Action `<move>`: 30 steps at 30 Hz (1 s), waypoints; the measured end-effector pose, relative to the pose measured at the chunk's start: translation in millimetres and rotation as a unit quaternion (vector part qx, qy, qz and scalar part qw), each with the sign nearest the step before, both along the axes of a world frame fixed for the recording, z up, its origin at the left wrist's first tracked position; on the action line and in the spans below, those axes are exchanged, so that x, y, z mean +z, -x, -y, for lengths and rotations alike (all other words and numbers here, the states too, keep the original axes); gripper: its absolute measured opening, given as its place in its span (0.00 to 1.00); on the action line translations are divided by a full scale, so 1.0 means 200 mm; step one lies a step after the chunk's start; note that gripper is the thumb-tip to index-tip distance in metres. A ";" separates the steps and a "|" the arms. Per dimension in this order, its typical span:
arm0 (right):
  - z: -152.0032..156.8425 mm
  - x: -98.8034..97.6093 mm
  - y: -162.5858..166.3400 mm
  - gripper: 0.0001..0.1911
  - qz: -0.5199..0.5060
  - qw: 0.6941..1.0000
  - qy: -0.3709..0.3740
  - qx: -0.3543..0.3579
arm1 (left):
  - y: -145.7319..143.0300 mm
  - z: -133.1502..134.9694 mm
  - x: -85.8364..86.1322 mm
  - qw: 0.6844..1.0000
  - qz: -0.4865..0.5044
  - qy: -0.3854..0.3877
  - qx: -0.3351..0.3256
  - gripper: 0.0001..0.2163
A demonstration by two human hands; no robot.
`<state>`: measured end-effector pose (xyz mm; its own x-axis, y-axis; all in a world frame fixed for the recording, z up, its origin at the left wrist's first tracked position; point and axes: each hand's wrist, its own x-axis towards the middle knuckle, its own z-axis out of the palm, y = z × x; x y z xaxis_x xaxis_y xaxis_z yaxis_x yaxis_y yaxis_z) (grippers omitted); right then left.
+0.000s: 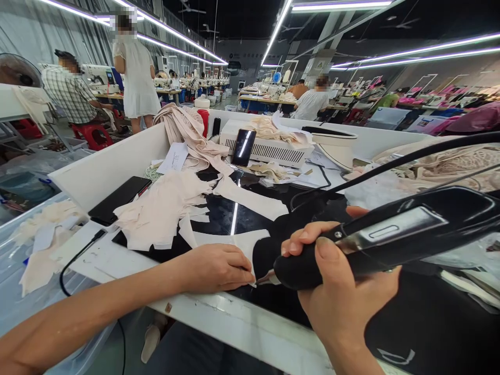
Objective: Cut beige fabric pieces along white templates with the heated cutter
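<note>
My right hand [344, 281] is wrapped round a black corded power tool [300, 268] with a narrow metal tip and a silver plate on its side. The tip meets the corner of a pale fabric piece [244, 245] on the glossy black work surface [222, 213]. My left hand [219, 268] is closed on that corner with its fingers pressed together, right beside the tip. Another cut fabric strip [252, 199] lies just beyond. To the left is a layered heap of pale pink fabric pieces [164, 208].
White boards edge the bench at the back and left. A black tablet-like device [121, 198] lies at left. A phone [244, 147] leans on a white vented box [265, 148]. The tool's black cable [414, 153] arches across the right. People work at sewing machines beyond.
</note>
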<state>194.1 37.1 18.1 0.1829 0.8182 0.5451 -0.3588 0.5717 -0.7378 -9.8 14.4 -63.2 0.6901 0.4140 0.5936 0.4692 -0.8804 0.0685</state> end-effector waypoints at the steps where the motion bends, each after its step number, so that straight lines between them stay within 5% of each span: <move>1: 0.00 0.00 0.00 0.29 -0.003 1.000 -0.003 0.002 | 0.00 0.00 0.00 1.000 0.002 0.000 -0.002 0.09; 24: 0.10 0.00 -0.02 0.27 0.045 0.999 0.003 0.018 | 0.09 0.10 0.05 0.993 0.012 0.113 0.001 0.10; 30: -0.06 0.04 -0.10 0.27 0.028 0.998 -0.001 -0.059 | 0.16 0.16 0.13 0.987 -0.028 0.157 -0.020 0.08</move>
<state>214.4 49.7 26.9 0.2479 0.7915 0.5586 -0.2477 0.6092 -0.7533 -42.5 -17.0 -37.2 0.7369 0.5437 0.4017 0.4460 -0.8376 0.3155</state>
